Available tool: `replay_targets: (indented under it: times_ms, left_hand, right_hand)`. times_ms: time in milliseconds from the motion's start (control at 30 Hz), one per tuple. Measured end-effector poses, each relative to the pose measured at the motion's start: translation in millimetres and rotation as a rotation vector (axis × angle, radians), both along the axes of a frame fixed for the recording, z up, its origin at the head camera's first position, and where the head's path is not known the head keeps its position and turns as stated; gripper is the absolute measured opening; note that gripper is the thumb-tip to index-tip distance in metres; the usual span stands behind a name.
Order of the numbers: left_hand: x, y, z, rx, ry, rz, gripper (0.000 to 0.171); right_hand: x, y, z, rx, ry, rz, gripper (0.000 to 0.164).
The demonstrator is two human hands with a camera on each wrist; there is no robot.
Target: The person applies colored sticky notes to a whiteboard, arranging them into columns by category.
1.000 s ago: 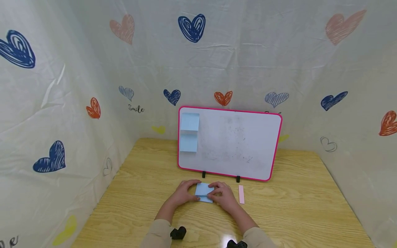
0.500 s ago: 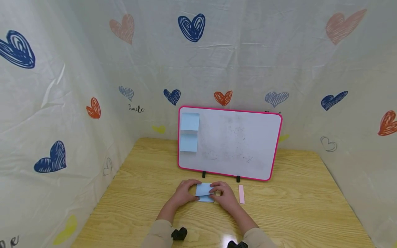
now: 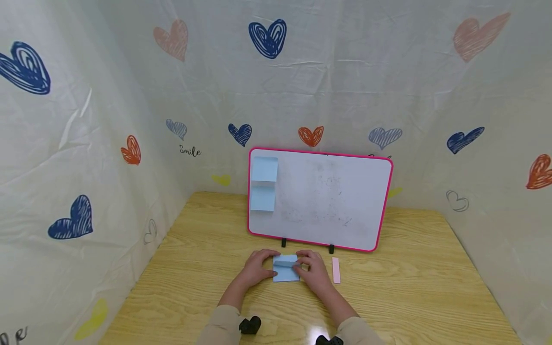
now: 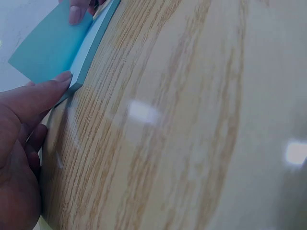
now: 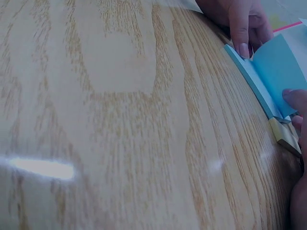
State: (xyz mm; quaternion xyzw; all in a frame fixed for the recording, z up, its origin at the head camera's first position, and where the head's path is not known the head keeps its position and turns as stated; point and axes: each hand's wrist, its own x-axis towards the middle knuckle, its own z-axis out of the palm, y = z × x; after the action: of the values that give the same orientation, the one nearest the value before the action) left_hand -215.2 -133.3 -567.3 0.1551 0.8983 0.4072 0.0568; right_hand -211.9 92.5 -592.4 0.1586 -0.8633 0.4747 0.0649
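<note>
A blue sticky note pad (image 3: 285, 275) lies on the wooden table. My left hand (image 3: 254, 269) holds it by its left side, with the thumb on the near corner and a finger by the far one. Between thumb and finger of my right hand (image 3: 314, 273) is the lower right edge of the top sticky note (image 3: 285, 263), bent up off the pad. In the left wrist view that sticky note (image 4: 48, 50) stands steeply away from the layers below. The right wrist view shows a pale yellow block (image 5: 286, 136) close to the pad, beneath my right hand.
A whiteboard (image 3: 323, 201) with a pink frame leans upright behind the hands on black feet (image 3: 331, 249). Two blue sticky notes (image 3: 263, 198) are stuck along its left side, one above the other. A pink strip (image 3: 336, 270) lies right of my right hand.
My right hand has lifted the top sticky note's near edge and drawn it up and away, baring more of the pad. The left hand has stayed at the pad's left side.
</note>
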Motion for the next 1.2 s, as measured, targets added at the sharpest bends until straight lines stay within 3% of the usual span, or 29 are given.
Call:
replay_targets:
  times_ms: [500,900,1200]
  left_hand:
    - [-0.5,2.3,-0.9,0.001,-0.014,0.033,0.049]
    - [0.5,1.2,1.1,0.000,-0.007,0.020,0.052]
    - [0.7,0.1,1.1,-0.011,0.021,0.013,0.053]
  right_hand:
    - [-0.9,0.5,0.7,-0.027,-0.036,-0.030,0.011]
    - [2.4,0.1,1.5,-0.173,-0.178,-0.107,0.024]
    - [0.2,0.6,-1.0,-0.278,-0.222,-0.128,0.024]
